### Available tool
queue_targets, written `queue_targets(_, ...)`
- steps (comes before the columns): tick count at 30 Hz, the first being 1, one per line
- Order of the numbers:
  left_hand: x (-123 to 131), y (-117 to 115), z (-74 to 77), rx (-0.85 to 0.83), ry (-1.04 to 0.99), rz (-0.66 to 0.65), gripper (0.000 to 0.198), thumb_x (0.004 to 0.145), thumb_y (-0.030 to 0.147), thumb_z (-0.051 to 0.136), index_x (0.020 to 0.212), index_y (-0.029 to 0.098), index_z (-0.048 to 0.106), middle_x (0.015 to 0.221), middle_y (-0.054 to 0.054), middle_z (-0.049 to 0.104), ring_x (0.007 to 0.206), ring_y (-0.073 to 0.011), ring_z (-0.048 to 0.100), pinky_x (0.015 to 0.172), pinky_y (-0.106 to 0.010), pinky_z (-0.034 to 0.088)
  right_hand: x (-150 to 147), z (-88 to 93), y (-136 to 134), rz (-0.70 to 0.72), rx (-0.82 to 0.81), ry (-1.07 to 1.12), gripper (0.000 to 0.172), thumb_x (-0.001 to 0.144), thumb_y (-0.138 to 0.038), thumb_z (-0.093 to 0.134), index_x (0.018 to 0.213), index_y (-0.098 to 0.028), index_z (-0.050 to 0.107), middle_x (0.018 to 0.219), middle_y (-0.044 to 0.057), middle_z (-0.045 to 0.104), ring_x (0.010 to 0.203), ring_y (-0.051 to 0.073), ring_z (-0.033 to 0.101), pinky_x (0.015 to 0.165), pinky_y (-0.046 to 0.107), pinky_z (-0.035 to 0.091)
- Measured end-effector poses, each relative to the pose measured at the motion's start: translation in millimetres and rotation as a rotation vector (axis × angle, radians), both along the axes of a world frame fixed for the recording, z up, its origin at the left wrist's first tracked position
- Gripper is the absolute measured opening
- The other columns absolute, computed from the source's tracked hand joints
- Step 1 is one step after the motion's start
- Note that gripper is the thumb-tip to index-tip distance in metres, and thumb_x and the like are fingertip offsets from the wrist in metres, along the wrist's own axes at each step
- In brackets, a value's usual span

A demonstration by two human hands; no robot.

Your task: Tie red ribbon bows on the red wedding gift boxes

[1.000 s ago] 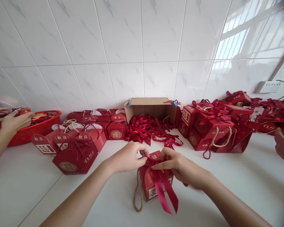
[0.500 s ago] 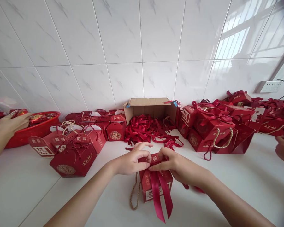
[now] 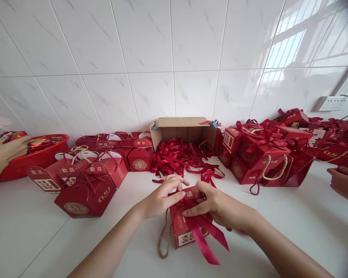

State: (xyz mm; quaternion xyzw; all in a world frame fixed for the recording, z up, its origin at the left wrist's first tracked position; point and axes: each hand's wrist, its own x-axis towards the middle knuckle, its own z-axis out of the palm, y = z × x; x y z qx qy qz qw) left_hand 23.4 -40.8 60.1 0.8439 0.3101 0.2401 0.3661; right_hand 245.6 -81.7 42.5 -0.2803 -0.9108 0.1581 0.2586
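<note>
A small red gift box (image 3: 178,222) stands before me on the white table, with a twisted cord handle (image 3: 163,235) hanging at its left side. A dark red satin ribbon (image 3: 203,247) lies over its top, its two tails falling forward and right. My right hand (image 3: 214,202) is closed on the ribbon at the top of the box, index finger stretched along it. From the left, my left hand (image 3: 164,197) reaches to the box top, thumb and fingers closed around the ribbon there; the exact grip is partly hidden.
An open cardboard carton (image 3: 179,122) spills loose red ribbons (image 3: 171,154) behind the box. Several red boxes (image 3: 85,197) stand left, more ribboned boxes (image 3: 261,154) right. A red basin (image 3: 37,160) with another person's hand (image 3: 7,150) is far left; another hand (image 3: 345,183) shows far right.
The ribbon tails have swung to the right across the box front. My left thumb has straightened and moved slightly up. The view has shifted a little.
</note>
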Motion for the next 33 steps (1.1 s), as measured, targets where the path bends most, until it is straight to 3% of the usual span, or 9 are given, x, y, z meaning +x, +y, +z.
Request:
queue_targets(6,-2.6,-2.3,0.8,0.102,0.058,-0.009,0.027,0.089,0.035,0.049,0.065,0.020,0.051,0.116,-0.005,0.059,0.120,-0.0243,0.039,0.102,-0.041,0.032,0.9,-2.8,1.1,0.017,-0.052,0.044,0.036,0.087,-0.009,0.053,0.107,-0.033,0.071,0.094,0.006,0.048,0.085,0.016,0.049,0.071,0.028,0.048)
queue_targets(8,-5.3,-1.8,3.0,0.051,0.059,-0.041,0.027,0.087,0.034,0.051,0.064,0.020,0.056,0.121,-0.004,0.059,0.122,-0.0249,0.039,0.105,-0.042,0.029,0.4,-3.6,1.5,0.020,-0.076,0.057,0.036,0.088,-0.010,0.052,0.109,-0.033,0.070,0.097,0.006,0.047,0.088,0.016,0.049,0.076,0.029,0.049)
queue_targets(13,-12.9,-1.0,7.2,-0.167,-0.027,-0.144,0.006,0.078,0.025,0.060,0.081,0.024,0.065,0.138,0.000,0.051,0.135,-0.0264,0.031,0.112,-0.043,0.021,-1.9,-4.2,0.0,0.016,-0.158,0.128,0.027,0.088,-0.020,0.058,0.109,-0.031,0.070,0.100,0.006,0.046,0.092,0.015,0.051,0.081,0.029,0.050)
queue_targets(16,-10.2,-1.8,6.1,-0.171,-0.003,-0.046,0.012,0.076,0.017,0.053,0.072,0.022,0.063,0.136,0.001,0.053,0.136,-0.0267,0.029,0.113,-0.045,0.018,-2.3,-5.1,-1.0,0.026,-0.186,0.172,0.027,0.088,-0.020,0.058,0.110,-0.030,0.070,0.105,0.006,0.047,0.098,0.016,0.052,0.084,0.030,0.050)
queue_targets(19,-4.5,-3.3,3.8,-0.104,0.011,0.088,0.019,0.073,0.013,0.045,0.060,0.021,0.055,0.125,0.000,0.060,0.130,-0.0257,0.036,0.112,-0.045,0.020,-1.5,-6.5,-1.2,0.017,-0.161,0.153,0.029,0.089,-0.017,0.055,0.109,-0.032,0.070,0.101,0.006,0.048,0.096,0.016,0.051,0.082,0.031,0.050)
queue_targets(22,-2.1,-5.8,3.5,-0.079,-0.022,0.092,0.019,0.070,0.012,0.042,0.056,0.021,0.051,0.117,-0.001,0.062,0.124,-0.0251,0.041,0.110,-0.044,0.025,-1.2,-7.9,-1.2,0.003,-0.139,0.138,0.030,0.089,-0.016,0.055,0.108,-0.033,0.070,0.098,0.006,0.046,0.089,0.015,0.050,0.079,0.031,0.050)
queue_targets(25,-1.6,-11.0,5.2,-0.112,-0.054,0.056,0.014,0.071,0.016,0.045,0.060,0.021,0.052,0.117,-0.002,0.061,0.122,-0.0265,0.041,0.107,-0.044,0.029,-1.7,-8.6,-1.2,0.010,-0.133,0.155,0.029,0.089,-0.017,0.056,0.108,-0.033,0.070,0.099,0.005,0.046,0.089,0.015,0.050,0.079,0.032,0.050)
queue_targets(30,6.2,-23.0,3.5,-0.043,-0.135,0.155,0.017,0.079,0.033,0.060,0.068,0.021,0.054,0.104,-0.005,0.065,0.116,-0.0253,0.048,0.100,-0.038,0.036,0.0,-10.4,1.8,0.024,-0.134,0.221,0.032,0.091,-0.014,0.049,0.103,-0.032,0.072,0.099,0.005,0.048,0.090,0.015,0.052,0.077,0.032,0.051)
queue_targets(33,13.2,-26.8,-0.8,-0.074,-0.162,0.181,0.015,0.080,0.034,0.062,0.076,0.019,0.060,0.098,-0.006,0.067,0.105,-0.0231,0.057,0.092,-0.034,0.043,2.1,-11.7,4.0,0.017,-0.111,0.329,0.034,0.093,-0.014,0.041,0.098,-0.027,0.071,0.094,0.005,0.051,0.084,0.014,0.054,0.071,0.031,0.051)
